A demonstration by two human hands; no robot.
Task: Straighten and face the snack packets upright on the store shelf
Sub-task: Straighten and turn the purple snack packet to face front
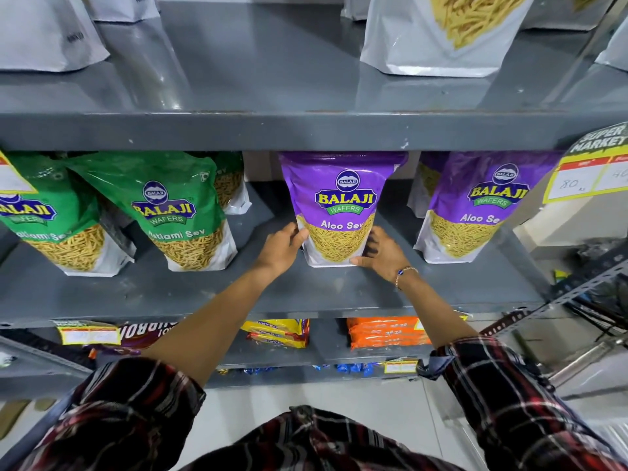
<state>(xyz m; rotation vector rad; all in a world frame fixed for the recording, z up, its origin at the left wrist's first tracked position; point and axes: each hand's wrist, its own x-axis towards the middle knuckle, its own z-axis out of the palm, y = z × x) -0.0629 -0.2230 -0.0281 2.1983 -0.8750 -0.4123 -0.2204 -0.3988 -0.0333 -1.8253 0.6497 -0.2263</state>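
Observation:
A purple Aloo Sev packet stands upright, label forward, at the middle of the grey shelf. My left hand grips its lower left edge and my right hand holds its lower right edge, thumb under the base corner. A second purple Aloo Sev packet stands to the right, leaning slightly left. Two green Sev packets stand to the left, both tilted. Another packet sits behind the green ones.
The shelf above carries white pouches. A price tag hangs at the right, another tag at the left. Below lie yellow and orange packets. A metal rack stands at the right.

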